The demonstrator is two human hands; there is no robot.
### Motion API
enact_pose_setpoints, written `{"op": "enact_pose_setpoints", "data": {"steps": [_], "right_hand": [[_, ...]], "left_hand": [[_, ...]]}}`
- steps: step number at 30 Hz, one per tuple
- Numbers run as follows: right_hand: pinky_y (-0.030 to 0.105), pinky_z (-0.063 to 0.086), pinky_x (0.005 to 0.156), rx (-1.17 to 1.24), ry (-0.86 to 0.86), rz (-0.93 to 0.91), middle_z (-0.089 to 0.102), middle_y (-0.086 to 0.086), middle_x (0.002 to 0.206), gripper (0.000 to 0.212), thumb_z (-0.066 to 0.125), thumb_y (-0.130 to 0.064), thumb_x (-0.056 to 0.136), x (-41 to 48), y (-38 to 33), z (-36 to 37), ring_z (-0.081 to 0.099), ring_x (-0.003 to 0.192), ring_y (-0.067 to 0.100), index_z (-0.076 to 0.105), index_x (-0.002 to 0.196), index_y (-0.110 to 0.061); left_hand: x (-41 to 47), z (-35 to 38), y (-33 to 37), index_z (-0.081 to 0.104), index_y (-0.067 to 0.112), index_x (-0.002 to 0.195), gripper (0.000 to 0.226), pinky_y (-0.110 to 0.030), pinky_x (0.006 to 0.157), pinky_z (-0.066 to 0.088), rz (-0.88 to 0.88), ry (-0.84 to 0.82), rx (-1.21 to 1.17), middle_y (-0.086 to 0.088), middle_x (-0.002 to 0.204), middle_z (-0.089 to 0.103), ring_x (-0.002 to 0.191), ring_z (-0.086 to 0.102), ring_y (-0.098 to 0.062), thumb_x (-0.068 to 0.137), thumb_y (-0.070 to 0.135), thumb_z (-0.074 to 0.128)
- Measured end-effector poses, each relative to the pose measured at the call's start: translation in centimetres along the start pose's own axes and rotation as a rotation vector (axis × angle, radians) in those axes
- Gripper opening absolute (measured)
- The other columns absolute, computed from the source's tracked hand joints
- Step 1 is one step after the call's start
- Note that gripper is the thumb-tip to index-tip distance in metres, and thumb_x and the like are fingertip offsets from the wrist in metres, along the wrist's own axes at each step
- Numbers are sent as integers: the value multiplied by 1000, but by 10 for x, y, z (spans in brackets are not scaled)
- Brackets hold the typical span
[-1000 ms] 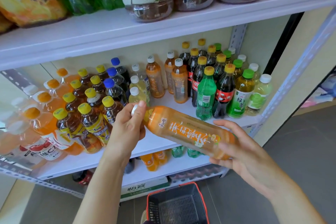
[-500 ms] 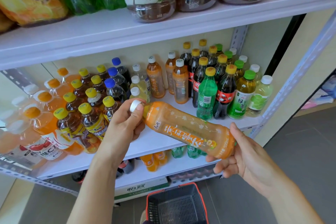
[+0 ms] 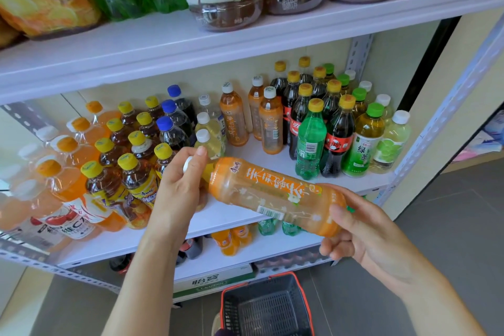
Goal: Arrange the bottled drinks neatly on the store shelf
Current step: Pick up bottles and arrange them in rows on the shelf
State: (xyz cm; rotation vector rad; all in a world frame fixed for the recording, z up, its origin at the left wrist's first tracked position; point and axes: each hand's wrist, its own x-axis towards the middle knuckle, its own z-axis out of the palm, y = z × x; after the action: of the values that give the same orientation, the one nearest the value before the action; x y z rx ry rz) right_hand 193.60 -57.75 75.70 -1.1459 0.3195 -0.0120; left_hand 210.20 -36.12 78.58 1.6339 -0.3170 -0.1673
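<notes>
Your left grip (image 3: 177, 191) clasped the orange bottle (image 3: 261, 191) at its cap, right grip (image 3: 365, 237) its base; axis ran ten-to-four, matching bottles (image 3: 270, 125) at twelve.

Bright even light, soft shadows, wide-angle edge bending, blurred left edge

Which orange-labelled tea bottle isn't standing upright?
The orange tea bottle held in both hands: it lies nearly sideways, left hand gripping its cap end, right hand its base. The three matching bottles stand upright on the shelf.
</notes>
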Motion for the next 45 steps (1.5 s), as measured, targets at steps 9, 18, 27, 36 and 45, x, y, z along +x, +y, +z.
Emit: {"op": "enact_pose_setpoints", "data": {"steps": [9,18,27,36,45], "right_hand": [[24,39,35,-89,85,193,61,28,65,78,38,-81,73,6,9,-5,54,41,27,71,67,-10],[33,58,67,28,19,22,69,24,109,64,78,-63,66,9,11,-5,68,91,37,71,109,-16],[28,54,82,-124,78,-173,69,4,111,68,90,-14,55,16,20,-14,67,95,19,64,115,-32],[21,55,69,-227,153,-296,67,-8,107,70,81,3,48,27,25,-21,68,86,9,66,106,-34],[25,56,69,-464,275,-291,68,-14,99,83,78,17,62,43,28,-29,70,82,12,59,118,-42]], "left_hand": [[-3,-4,1,61,15,96,27,-22,47,20,23,-115,-120,12,55,34,46,27,-6,93,41,53],[0,2,2,61,14,87,36,-20,41,21,12,1,-143,-9,62,31,44,26,-10,87,50,55],[9,-6,1,66,25,90,28,-27,49,23,-108,-81,-63,0,64,32,53,34,-14,93,51,54],[19,0,-14,60,9,97,42,-25,48,22,-303,-99,93,-9,67,25,60,21,-21,94,50,55],[16,21,-24,48,16,76,28,-27,48,24,-118,-57,-2,0,54,38,44,35,-15,99,31,56]]}}
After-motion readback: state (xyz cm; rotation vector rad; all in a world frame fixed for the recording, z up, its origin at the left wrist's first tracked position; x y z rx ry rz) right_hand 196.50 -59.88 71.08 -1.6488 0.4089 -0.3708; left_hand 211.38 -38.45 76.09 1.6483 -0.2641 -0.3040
